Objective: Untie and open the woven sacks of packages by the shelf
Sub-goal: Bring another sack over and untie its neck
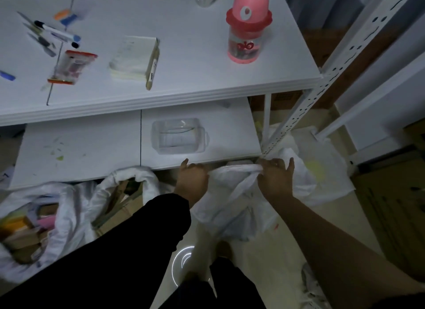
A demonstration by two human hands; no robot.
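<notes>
Low in the centre of the frame, the left hand point(192, 178) and right hand point(274, 177) are both gripping the twisted neck of a white woven sack point(230, 205), which is sitting on the floor just below the lower shelf point(80, 145); an already opened sack point(76, 205) is lying at lower left.

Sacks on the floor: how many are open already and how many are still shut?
Open sacks showing packages: 2, the far-left sack and the middle sack.
Shut sacks: 1, the white sack pulled by the left hand and right hand.
Total: 3.
</notes>
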